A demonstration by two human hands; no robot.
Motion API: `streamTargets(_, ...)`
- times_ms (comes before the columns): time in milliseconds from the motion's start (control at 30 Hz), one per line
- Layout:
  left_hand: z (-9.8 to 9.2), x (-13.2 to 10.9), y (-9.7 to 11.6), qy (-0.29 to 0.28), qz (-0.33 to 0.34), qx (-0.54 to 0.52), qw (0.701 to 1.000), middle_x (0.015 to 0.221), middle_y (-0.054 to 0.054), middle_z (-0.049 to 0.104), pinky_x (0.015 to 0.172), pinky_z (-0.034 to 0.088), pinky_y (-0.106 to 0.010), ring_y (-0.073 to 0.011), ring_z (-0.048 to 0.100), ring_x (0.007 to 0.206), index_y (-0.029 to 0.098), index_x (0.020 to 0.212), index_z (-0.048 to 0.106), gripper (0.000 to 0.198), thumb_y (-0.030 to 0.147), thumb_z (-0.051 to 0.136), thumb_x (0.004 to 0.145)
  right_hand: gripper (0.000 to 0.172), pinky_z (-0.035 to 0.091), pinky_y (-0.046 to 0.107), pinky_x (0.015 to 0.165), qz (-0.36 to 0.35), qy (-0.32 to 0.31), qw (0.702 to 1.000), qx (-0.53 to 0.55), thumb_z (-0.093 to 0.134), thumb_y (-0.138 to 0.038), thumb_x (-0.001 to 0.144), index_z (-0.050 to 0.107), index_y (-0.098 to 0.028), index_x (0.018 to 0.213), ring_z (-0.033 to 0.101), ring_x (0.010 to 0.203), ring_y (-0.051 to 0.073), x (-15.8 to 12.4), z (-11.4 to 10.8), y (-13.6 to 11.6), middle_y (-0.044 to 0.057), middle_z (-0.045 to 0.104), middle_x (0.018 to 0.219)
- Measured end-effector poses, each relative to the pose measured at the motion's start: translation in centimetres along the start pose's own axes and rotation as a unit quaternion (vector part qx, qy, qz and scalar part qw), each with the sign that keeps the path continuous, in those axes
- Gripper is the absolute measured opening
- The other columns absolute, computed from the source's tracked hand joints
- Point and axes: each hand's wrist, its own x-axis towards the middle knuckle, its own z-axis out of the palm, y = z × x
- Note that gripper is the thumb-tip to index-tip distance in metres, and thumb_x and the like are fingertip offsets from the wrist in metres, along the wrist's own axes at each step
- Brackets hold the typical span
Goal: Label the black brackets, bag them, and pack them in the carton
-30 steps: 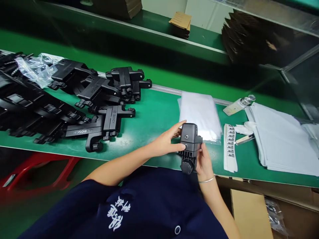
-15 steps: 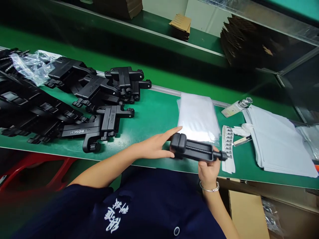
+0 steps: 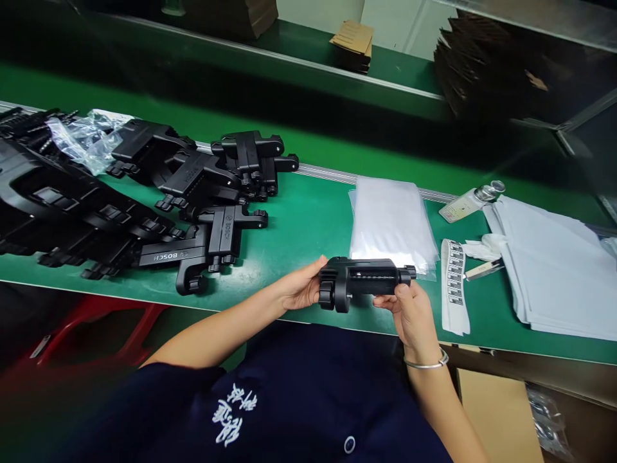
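Between my two hands I hold a black plastic clamp [image 3: 369,278] with knobs, level above the bench's front edge. My left hand [image 3: 304,284] grips its knobbed left end, with some fingers hidden behind it. My right hand [image 3: 413,310] has its thumb near the small knob at the right end and its fingers underneath. A stack of clear plastic bags [image 3: 393,222] lies just beyond the clamp. More black clamps marked BOSCH [image 3: 224,235] are piled on the left of the bench.
On the right of the green bench [image 3: 308,225] are a label strip [image 3: 454,283], a small bottle [image 3: 470,202], a box cutter [image 3: 483,270] and a stack of white sheets [image 3: 563,270]. Cardboard pieces [image 3: 354,38] sit on the back shelf. A red stool [image 3: 91,328] stands below left.
The clamp has been turned, so its knobs at the left end now face down toward me. My right hand has shifted its hold along the underside. The view has swung slightly.
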Motion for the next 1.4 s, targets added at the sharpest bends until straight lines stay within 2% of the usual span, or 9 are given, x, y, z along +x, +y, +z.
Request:
streamTargets(167,-1.4,1.4,0.8,-0.017,-0.026,0.025,0.999,0.091,-0.006,0.074,0.062,0.055,-0.021,-0.0148,0.069,0.072,0.02,0.103,0.071,0.044,0.057,0.066,0.08,0.048,0.059,0.036,0.064,-0.094,0.001,0.986,-0.138,0.074,-0.059,0.069,0.057,-0.022,0.094,0.069,0.068,0.022,-1.2,1.5,-0.7,0.005,0.07,0.079)
streamTargets(367,-1.1,3.3,1.3,0.015,-0.049,0.063,0.997,0.077,-0.01,0.073,0.067,0.056,-0.026,-0.0166,0.068,0.066,0.011,0.081,0.07,0.041,0.052,0.064,0.084,0.045,0.057,0.036,0.069,-0.21,-0.049,0.909,-0.357,0.07,-0.053,0.076,0.057,-0.022,0.106,0.071,0.079,0.026,-3.0,4.3,-1.8,0.008,0.072,0.085)
streamTargets(500,-1.6,3.1,1.8,0.067,0.07,0.211,0.973,0.116,-0.012,0.069,0.089,0.053,-0.032,-0.0239,0.067,0.102,0.016,0.112,0.065,0.052,0.056,0.066,0.08,0.055,0.056,0.035,0.074,-0.189,-0.052,0.896,-0.399,0.062,-0.051,0.083,0.049,-0.022,0.128,0.07,0.091,0.025,-2.2,-1.0,-1.8,0.01,0.071,0.104)
streamTargets(567,-2.4,3.1,2.5,0.111,0.156,0.339,0.921,0.142,-0.01,0.052,0.109,0.04,-0.037,-0.0262,0.05,0.129,0.02,0.131,0.054,0.064,0.059,0.062,0.081,0.05,0.054,0.035,0.074,-0.12,0.041,0.878,-0.461,0.054,-0.048,0.089,0.049,-0.022,0.131,0.07,0.09,0.025,-1.8,-6.1,-1.4,0.01,0.071,0.105)
streamTargets(733,-4.1,3.6,3.9,0.214,0.221,0.605,0.734,0.15,-0.011,0.041,0.119,0.023,-0.045,-0.0273,0.034,0.141,0.018,0.142,0.041,0.062,0.053,0.038,0.091,0.052,0.048,0.043,0.069,0.195,0.245,0.695,-0.648,0.038,-0.051,0.095,0.053,-0.011,0.125,0.069,0.085,0.037,-2.4,-16.4,1.3,0.019,0.071,0.087)
streamTargets(933,0.1,1.7,3.1,0.306,0.329,0.748,0.489,0.135,-0.016,0.054,0.107,0.035,-0.059,-0.0374,0.044,0.13,0.018,0.133,0.051,0.051,0.045,0.047,0.089,0.059,0.046,0.037,0.068,0.206,0.242,0.754,-0.574,0.043,-0.051,0.093,0.036,-0.014,0.138,0.068,0.087,0.033,-5.5,-17.3,4.5,0.015,0.07,0.092)
streamTargets(1033,4.4,2.0,1.0,0.195,0.377,0.729,0.537,0.114,-0.009,0.067,0.097,0.048,-0.044,-0.0273,0.061,0.11,0.022,0.119,0.061,0.036,0.04,0.046,0.092,0.056,0.044,0.034,0.065,0.152,0.274,0.798,-0.514,0.052,-0.045,0.088,0.04,-0.013,0.133,0.066,0.082,0.029,-6.9,-17.8,5.6,0.012,0.068,0.093)
streamTargets(1200,10.9,7.2,-5.3,-0.059,0.231,0.679,0.695,0.094,-0.005,0.072,0.084,0.053,-0.034,-0.0206,0.068,0.09,0.02,0.102,0.068,0.028,0.036,0.047,0.091,0.038,0.046,0.032,0.064,0.002,0.308,0.914,-0.263,0.057,-0.04,0.083,0.053,-0.019,0.114,0.059,0.067,0.019,-7.2,-17.9,7.0,0.0,0.061,0.074)
streamTargets(1400,14.6,14.5,-11.8,-0.135,0.053,0.419,0.896,0.099,-0.008,0.072,0.076,0.053,-0.031,-0.0189,0.068,0.084,0.017,0.136,0.044,0.063,0.03,0.065,0.079,0.034,0.035,0.025,0.042,-0.075,0.25,0.965,-0.037,0.06,-0.041,0.084,0.054,-0.023,0.111,0.043,0.044,0.01,-6.8,-15.3,8.0,-0.004,0.058,0.068)
